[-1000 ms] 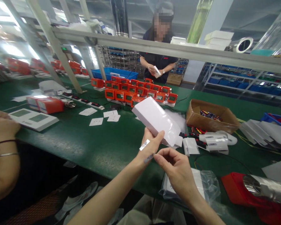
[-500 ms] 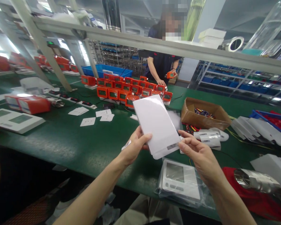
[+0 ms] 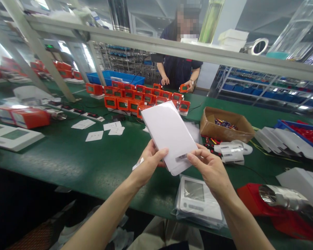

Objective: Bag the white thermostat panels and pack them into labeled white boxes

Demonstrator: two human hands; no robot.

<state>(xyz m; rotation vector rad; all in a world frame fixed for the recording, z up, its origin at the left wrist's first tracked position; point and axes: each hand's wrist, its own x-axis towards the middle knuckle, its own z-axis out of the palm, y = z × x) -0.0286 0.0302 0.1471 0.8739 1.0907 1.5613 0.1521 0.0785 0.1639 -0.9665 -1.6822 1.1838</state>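
Observation:
I hold a flat white carton (image 3: 169,135) above the green table (image 3: 88,156), tilted up and away from me. My left hand (image 3: 148,163) grips its lower left edge, and a small barcode sticker (image 3: 137,164) clings to the back of that hand. My right hand (image 3: 208,168) pinches the lower right corner, with the thumb pressing a small grey label (image 3: 181,157) stuck on the carton. Below my hands a white device with a grey screen lies in a clear plastic bag (image 3: 198,199).
Rows of orange devices (image 3: 143,99) stand mid-table, where a person in dark clothes (image 3: 178,67) handles one. A cardboard box (image 3: 225,126) of small parts, folded white cartons (image 3: 281,140), a red tool with a metal nozzle (image 3: 284,203) and white panels (image 3: 11,133) surround my hands.
My right hand took a label off the back of my left hand and put it on the carton's lower edge. The carton has swung down to face me. The other person picked up an orange device.

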